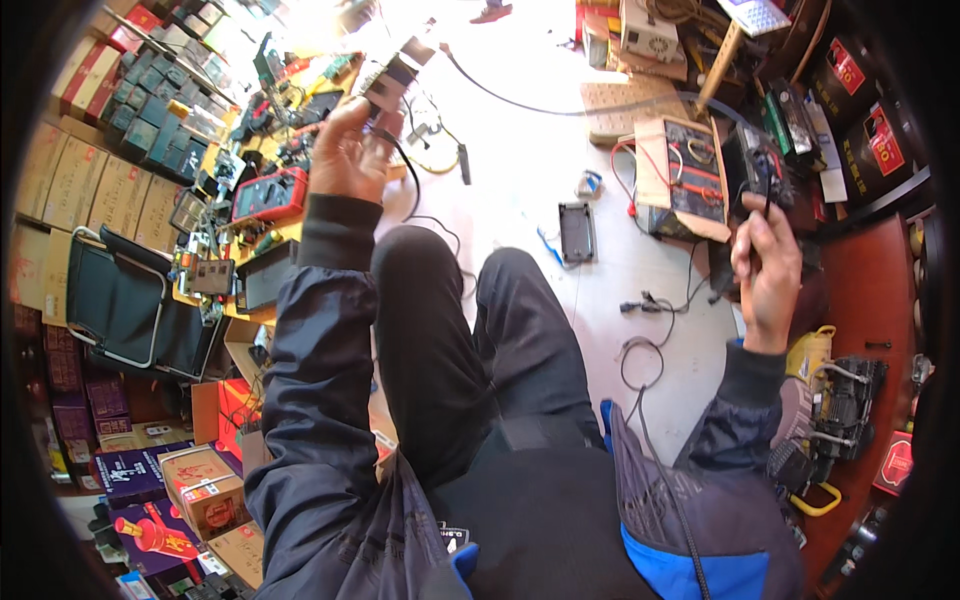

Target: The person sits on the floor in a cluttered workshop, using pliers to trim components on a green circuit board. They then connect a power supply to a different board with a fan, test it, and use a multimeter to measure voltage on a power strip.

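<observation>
My left hand (355,155) is raised at the upper left, its fingers closed round a boxy electronic unit (397,75) washed out by bright light. A black cable (412,185) hangs below that hand toward my knee. Out to the right, my right hand (768,265) pinches a thin dark cable end (768,190) near its fingertips. A long dark lead (540,108) arcs from beside the unit across to the right side. Just left of my right hand stands an open battery pack (685,175) with cardboard sides and red and white wires.
On the floor lie a black plastic case (577,232), a small blue-white piece (588,184) and a cord with plugs (650,303). The left bench holds a red multimeter (268,195) among tools. A folding chair (118,295), cartons (205,485) and a yellow-handled machine (835,400) flank me.
</observation>
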Demonstrator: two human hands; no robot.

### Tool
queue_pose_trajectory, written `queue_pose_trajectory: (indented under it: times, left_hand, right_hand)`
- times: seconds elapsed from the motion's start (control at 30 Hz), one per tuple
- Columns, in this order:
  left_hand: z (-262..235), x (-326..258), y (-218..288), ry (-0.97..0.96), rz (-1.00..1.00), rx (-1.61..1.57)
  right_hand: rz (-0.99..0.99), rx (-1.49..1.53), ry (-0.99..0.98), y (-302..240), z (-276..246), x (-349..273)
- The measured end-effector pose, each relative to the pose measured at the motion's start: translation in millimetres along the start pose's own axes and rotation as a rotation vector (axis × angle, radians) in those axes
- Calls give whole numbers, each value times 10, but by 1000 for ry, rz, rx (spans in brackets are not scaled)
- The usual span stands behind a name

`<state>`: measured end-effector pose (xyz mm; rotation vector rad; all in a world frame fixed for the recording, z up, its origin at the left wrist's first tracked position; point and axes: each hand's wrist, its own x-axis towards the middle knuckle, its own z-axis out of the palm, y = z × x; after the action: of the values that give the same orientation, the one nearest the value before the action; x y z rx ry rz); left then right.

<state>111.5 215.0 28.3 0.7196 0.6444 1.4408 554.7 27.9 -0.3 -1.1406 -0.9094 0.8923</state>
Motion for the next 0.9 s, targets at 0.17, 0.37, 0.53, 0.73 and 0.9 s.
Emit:
queue_pose_trajectory:
  times: [0.17, 0.37, 0.53, 0.73, 0.9]
  left_hand:
    - [87, 142, -35, -37, 31, 86]
    - [85, 149, -44, -153, -73, -134]
    - [52, 43, 17, -278, -230, -431]
    - [123, -202, -6, -335, -300, -672]
    - [193, -265, 114, -390, -260, -717]
  right_hand:
    - [2, -207, 57, 33, -268, -237]
    - [72, -423, 76, 233, -654, -552]
    - [98, -612, 215, 729, -996, -826]
    - [127, -782, 452, 1345, -1569, -1310]
    - [75, -1066, 585, 1624, -2069, -1896]
